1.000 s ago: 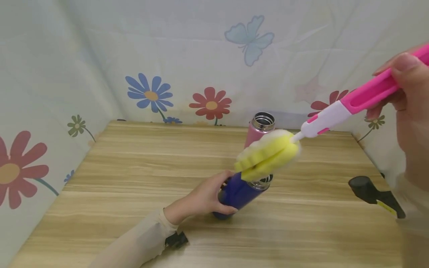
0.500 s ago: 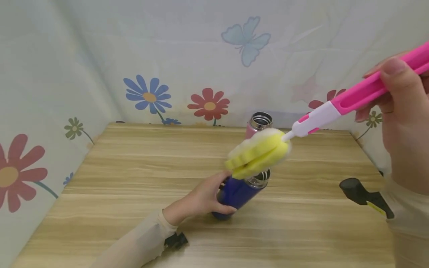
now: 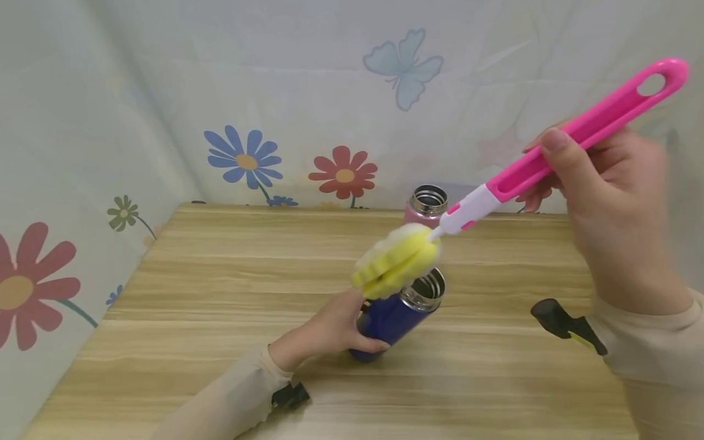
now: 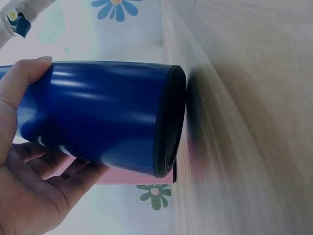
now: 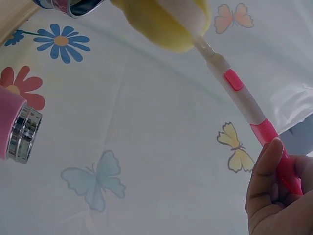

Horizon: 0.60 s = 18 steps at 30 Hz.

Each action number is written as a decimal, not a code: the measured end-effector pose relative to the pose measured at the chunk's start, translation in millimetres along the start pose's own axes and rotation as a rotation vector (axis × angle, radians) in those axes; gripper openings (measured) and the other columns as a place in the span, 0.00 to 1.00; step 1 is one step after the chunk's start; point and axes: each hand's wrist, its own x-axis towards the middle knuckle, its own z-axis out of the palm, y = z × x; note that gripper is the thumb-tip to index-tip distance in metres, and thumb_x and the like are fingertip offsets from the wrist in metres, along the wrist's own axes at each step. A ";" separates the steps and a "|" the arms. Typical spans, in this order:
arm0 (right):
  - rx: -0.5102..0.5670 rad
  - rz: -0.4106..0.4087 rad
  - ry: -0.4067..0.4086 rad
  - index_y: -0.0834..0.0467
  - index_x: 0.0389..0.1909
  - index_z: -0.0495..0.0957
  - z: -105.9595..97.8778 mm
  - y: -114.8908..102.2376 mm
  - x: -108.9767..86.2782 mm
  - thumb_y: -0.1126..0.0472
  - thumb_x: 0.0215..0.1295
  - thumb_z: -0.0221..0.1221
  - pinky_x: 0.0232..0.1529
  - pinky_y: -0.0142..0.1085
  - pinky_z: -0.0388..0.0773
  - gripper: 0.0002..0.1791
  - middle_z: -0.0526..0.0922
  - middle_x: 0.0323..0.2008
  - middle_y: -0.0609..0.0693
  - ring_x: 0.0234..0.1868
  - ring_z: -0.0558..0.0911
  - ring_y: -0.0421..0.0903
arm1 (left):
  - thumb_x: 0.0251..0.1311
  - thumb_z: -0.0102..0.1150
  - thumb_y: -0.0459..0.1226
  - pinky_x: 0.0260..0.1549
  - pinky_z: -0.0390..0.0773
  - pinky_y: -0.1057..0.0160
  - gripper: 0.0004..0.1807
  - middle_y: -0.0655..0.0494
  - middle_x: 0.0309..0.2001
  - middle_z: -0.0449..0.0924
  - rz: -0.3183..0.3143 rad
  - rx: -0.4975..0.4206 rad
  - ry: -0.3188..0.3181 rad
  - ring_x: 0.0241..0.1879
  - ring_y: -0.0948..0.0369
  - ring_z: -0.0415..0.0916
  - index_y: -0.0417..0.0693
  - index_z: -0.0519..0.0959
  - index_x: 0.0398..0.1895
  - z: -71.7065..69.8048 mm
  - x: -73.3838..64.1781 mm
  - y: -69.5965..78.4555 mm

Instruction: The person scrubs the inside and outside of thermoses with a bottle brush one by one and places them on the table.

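My left hand [image 3: 335, 324] grips a dark blue vacuum flask [image 3: 387, 321] round its body. The flask leans to the right, its steel mouth uncapped, and its black base is right at the table in the left wrist view. In my right hand [image 3: 621, 201] is a bottle brush [image 3: 522, 171], held by its pink handle between thumb and fingers. The brush's yellow and white sponge head [image 3: 398, 260] hangs over the blue flask, just left of the mouth in the head view. The right wrist view shows the same sponge head [image 5: 171, 24] close to a steel rim.
Behind the blue flask stands a pink flask [image 3: 426, 205], also uncapped, partly covered by the brush. The wooden table [image 3: 236, 269] ends at a fabric backdrop [image 3: 308, 91] printed with flowers and butterflies. A dark wrist device [image 3: 566, 324] sticks out at the right sleeve.
My right hand has moved left and slightly down with the bottle brush, bringing the full handle into view. The sponge head has shifted left. My left hand and the blue flask have stayed put.
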 end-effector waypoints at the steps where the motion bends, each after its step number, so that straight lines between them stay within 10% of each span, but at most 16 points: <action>1: -0.017 0.010 0.001 0.83 0.35 0.73 0.3 0.0 0.2 0.69 0.64 0.58 0.17 0.32 0.76 0.15 0.84 0.22 0.62 0.14 0.76 0.50 | 0.41 0.77 0.41 0.55 0.77 0.60 0.46 0.53 0.59 0.74 -0.003 -0.003 0.000 0.57 0.58 0.74 0.51 0.62 0.65 0.2 0.3 -0.1; 18: -0.013 -0.077 0.013 0.79 0.30 0.75 -4.8 15.3 6.6 0.72 0.64 0.56 0.16 0.29 0.76 0.10 0.85 0.20 0.58 0.13 0.77 0.46 | 0.42 0.76 0.46 0.53 0.78 0.57 0.47 0.53 0.57 0.76 -0.036 0.065 -0.005 0.54 0.57 0.77 0.45 0.62 0.66 -1.0 1.3 -0.2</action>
